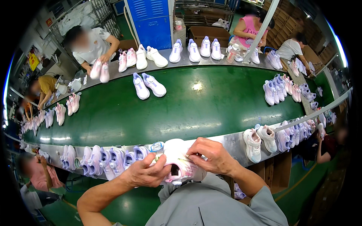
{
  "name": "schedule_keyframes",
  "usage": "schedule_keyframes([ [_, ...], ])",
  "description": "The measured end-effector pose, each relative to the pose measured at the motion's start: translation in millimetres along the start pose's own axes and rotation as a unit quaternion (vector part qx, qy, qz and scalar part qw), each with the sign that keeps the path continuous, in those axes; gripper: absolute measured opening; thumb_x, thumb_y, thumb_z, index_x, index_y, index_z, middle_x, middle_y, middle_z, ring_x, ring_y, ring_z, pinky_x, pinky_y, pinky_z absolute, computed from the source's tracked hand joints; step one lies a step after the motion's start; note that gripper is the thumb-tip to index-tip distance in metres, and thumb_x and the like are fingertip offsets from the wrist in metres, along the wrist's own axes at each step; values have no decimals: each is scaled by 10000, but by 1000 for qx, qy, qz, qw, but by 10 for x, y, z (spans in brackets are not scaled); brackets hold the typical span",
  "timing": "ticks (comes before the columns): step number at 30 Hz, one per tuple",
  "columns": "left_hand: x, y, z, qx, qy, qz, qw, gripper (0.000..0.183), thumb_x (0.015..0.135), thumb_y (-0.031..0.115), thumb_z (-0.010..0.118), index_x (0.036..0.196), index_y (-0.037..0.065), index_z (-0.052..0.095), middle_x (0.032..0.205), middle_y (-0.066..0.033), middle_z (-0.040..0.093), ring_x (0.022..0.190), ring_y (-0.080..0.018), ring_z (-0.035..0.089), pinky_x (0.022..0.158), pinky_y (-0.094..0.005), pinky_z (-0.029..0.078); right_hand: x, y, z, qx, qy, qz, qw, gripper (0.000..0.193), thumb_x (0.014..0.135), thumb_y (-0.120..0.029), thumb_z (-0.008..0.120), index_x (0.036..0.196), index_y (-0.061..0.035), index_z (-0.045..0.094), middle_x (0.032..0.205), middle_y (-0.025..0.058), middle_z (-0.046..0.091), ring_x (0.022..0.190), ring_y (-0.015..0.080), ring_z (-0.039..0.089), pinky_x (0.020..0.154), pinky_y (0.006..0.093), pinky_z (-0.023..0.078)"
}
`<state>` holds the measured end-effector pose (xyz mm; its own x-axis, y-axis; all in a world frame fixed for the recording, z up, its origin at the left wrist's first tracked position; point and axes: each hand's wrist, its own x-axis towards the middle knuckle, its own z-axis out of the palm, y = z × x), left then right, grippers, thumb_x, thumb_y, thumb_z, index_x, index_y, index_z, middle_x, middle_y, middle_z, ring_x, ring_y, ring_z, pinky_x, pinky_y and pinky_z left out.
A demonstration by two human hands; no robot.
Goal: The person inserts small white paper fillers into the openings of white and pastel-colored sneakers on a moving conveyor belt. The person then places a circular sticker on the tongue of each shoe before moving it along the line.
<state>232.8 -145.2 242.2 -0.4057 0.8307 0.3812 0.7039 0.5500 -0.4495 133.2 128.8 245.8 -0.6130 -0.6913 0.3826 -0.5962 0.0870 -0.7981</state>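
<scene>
In front of my body is a pink and white sneaker (188, 171), its dark opening facing up near my left hand. My left hand (149, 171) is closed at the left side of the sneaker and steadies it; part of the grip is hidden. My right hand (213, 156) bends over the sneaker's other side, thumb and fingertips pinched together against it. What sits in that pinch is too small to make out. A rounded white form (175, 148) lies just beyond the sneaker, partly covered. Beside my left fingers stands a small clear container with a blue and white label (156, 147).
Past the metal ledge (235, 148) runs a green conveyor belt (196, 109) carrying a lilac-white pair (149, 86). Lilac sneakers (98, 160) line the ledge at left; cream high-tops (260, 143) stand at right. Several people work around the belt. A metal pole (316, 113) crosses at right.
</scene>
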Motion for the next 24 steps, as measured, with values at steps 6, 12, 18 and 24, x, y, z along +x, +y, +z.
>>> schedule_keyframes([
  [6,45,-37,88,-14,17,53,998,166,809,197,694,928,99,758,1110,-16,668,1184,-255,575,930,-403,513,229,-19,-3,-24,-1,-31,999,79,883,-38,714,949,-10,681,863,130,623,792,328,637,706,419,531],
  [12,199,-81,165,-23,-7,103,994,137,784,153,703,888,74,743,1086,-28,667,1169,-245,556,938,-386,502,575,131,-103,-51,-138,12,989,108,865,-89,648,876,3,704,878,176,676,839,394,661,742,493,529],
  [18,177,-47,258,-29,-12,109,994,124,798,167,675,874,81,722,1054,-27,653,1174,-251,555,965,-417,495,780,240,-65,-52,-257,57,963,147,854,-115,633,849,18,696,867,212,685,854,420,663,751,498,525],
  [24,153,-84,217,-80,-1,-11,997,134,814,212,647,853,97,702,982,-8,617,1184,-256,604,1028,-519,493,402,402,-115,55,-101,46,992,135,908,-118,681,957,6,695,910,156,692,824,340,666,730,437,532],
])
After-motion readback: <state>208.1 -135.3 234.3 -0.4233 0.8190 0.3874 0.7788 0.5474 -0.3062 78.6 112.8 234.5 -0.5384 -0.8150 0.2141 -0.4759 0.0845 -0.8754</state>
